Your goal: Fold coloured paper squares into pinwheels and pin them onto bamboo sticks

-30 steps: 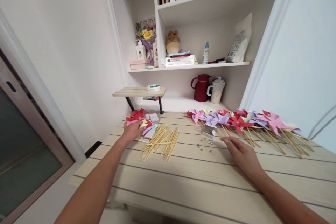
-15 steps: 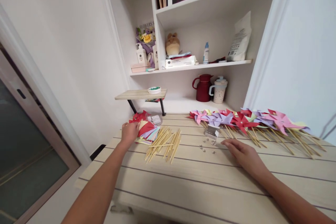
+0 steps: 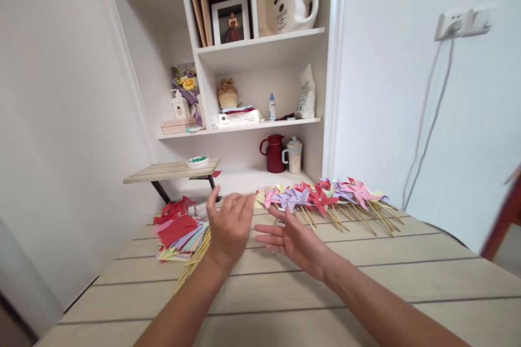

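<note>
My left hand [image 3: 231, 225] is raised over the middle of the table, its fingers closed on a pale yellow paper [image 3: 259, 199] that shows only in part past the fingertips. Just to the right, my right hand [image 3: 295, 241] holds nothing; its fingers are apart and point at the left hand. Left of both lies a stack of coloured paper sheets [image 3: 181, 236], a red one on top. Thin wooden sticks [image 3: 199, 257] lie beside the stack, partly covered by my left forearm. The right hand mostly hides the small clear box and the little metal pieces.
Finished paper pinwheels [image 3: 321, 198] on sticks lie in a row at the back right. Red folded paper [image 3: 174, 210] is behind the stack, near a small raised wooden stand [image 3: 171, 170]. A red jug [image 3: 275, 154] and a lidded cup [image 3: 293, 157] stand under the shelves.
My left hand has left the stack with the yellow top sheet and come to the middle. My right hand has lifted toward it and spread its fingers. The view has turned right.
</note>
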Motion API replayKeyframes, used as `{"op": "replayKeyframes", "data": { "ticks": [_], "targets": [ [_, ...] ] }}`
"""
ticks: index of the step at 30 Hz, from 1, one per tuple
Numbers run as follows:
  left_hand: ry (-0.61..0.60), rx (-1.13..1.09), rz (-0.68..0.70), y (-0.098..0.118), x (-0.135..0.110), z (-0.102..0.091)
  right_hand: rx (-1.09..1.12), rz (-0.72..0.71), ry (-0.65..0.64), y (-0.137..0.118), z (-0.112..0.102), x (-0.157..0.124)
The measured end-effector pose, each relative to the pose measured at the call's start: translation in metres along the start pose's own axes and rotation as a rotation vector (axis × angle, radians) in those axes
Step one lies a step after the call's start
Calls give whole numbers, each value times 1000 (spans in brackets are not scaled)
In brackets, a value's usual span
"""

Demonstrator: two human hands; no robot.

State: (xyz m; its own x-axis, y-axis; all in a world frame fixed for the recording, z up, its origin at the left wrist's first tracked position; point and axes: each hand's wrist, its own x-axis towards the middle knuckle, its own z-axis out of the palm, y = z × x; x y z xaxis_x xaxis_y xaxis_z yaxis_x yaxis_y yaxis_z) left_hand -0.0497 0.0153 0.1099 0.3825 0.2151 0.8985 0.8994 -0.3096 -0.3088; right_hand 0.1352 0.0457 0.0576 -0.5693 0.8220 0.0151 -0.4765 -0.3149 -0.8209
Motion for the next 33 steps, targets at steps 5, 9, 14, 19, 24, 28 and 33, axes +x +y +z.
{"op": "replayKeyframes", "data": {
  "ticks": [5, 9, 14, 19, 24, 28, 33],
  "targets": [
    [-11, -138, 69, 22, -18, 37, 155, -34, -85, -14, 1, 15],
    [-12, -108, 92, 23, -30, 53, 189, -104, 9, -20, -11, 25],
    [-92, -155, 220, 31, -46, 65, 113, -186, 220, -6, -32, 38],
    [-75, -420, 31, 26, -68, 75, -94, -269, 385, -7, -60, 39],
    [-7, -901, -900, 13, -75, 82, -231, -339, 425, -16, -73, 37],
    [-134, -1382, -1310, 18, -74, 86, -362, -382, 289, -12, -63, 31],
    [-314, -1814, -1347, 43, -67, 80, -441, -375, 216, -10, -47, 19]
  ]
}}
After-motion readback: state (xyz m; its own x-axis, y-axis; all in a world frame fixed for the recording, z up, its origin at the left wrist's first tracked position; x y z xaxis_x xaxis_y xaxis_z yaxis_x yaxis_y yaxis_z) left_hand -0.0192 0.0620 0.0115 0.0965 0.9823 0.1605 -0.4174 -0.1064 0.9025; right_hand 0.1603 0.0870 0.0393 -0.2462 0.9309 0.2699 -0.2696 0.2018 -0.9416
